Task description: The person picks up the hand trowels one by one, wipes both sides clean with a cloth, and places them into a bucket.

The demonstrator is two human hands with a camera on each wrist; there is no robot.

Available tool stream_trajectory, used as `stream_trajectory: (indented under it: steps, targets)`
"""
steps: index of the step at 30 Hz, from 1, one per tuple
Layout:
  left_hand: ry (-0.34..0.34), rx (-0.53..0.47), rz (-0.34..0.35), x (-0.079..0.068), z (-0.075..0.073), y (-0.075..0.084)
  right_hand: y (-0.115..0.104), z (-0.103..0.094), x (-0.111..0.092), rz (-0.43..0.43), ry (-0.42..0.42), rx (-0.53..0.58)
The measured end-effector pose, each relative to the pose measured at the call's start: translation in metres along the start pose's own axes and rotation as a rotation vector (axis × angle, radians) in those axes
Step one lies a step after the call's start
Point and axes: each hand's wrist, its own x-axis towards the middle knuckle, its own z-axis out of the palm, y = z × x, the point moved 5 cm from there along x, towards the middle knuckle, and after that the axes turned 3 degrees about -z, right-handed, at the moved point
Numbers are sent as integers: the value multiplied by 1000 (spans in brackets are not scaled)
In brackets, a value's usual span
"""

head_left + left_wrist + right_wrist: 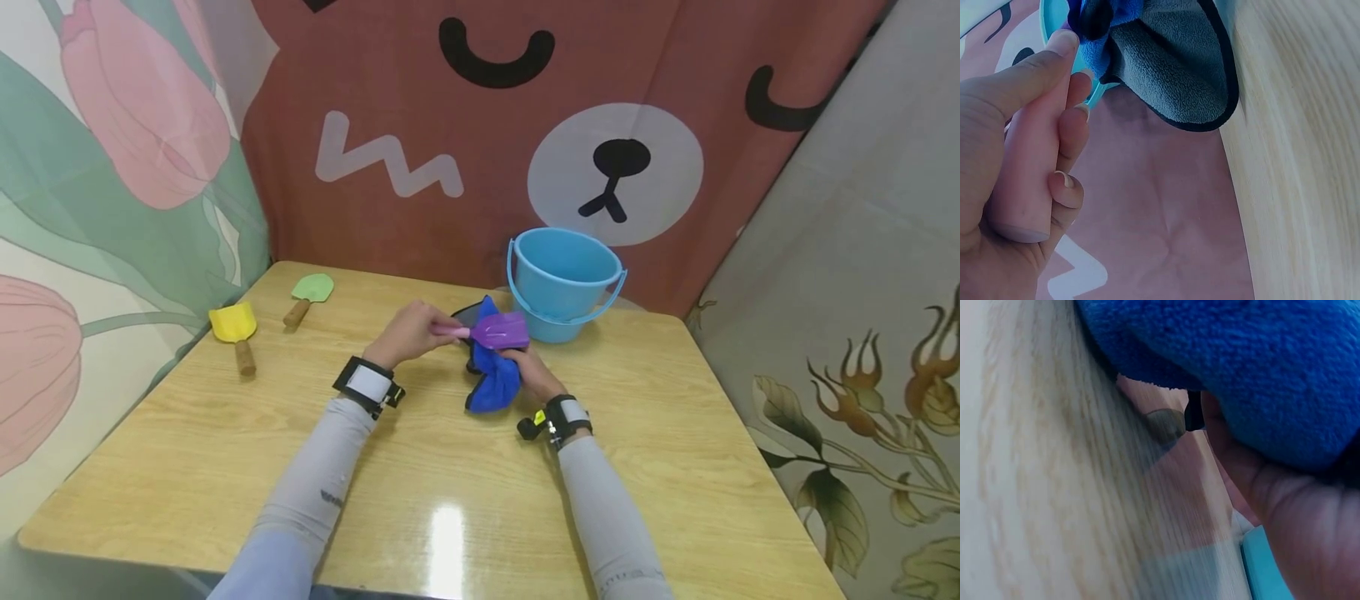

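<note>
Nearest to me, two grey-sleeved forearms (318, 475) are reaching in over the wood-grain table (442, 467), with strapped cameras (371, 385) sitting on both wrists. The left hand (412, 333) is grasping the purple toy shovel (502, 332) by its pink handle; from the left wrist view, the thumb is lying along the top of the grip and the fingers are curling round from the other side. The shovel is stretching away from those fingers toward the person's right, its long axis running almost crosswise, roughly along the table's far edge, so the purple blade is ending up much closer to the other hand.

That right hand (534, 373) is holding the blue-and-grey cloth (495, 390), bunched beneath and around the blade, with its thumb resting just below the blade's near edge. Most of its fingers are hiding behind the blue pile, so I cannot tell how tightly they are closing, nor whether a finger is touching the plastic itself.

Farther off to the left, a yellow toy shovel (235, 323) and a green toy shovel (312, 288) are lying apart, wooden handles pointing nearward. Beyond the right hand, the light-blue bucket (551, 292) is standing upright before the bear-face curtain (390, 225).
</note>
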Motion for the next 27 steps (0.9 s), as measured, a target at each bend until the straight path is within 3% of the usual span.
stream_trajectory:
  steps: [19,27]
  targets:
    - [-29,28,-78,-4,-8,-15,-5,-8,1,-77,-35,-9]
    - [-48,37,-122,-7,-12,-20,-4,-11,-1,-61,-34,38]
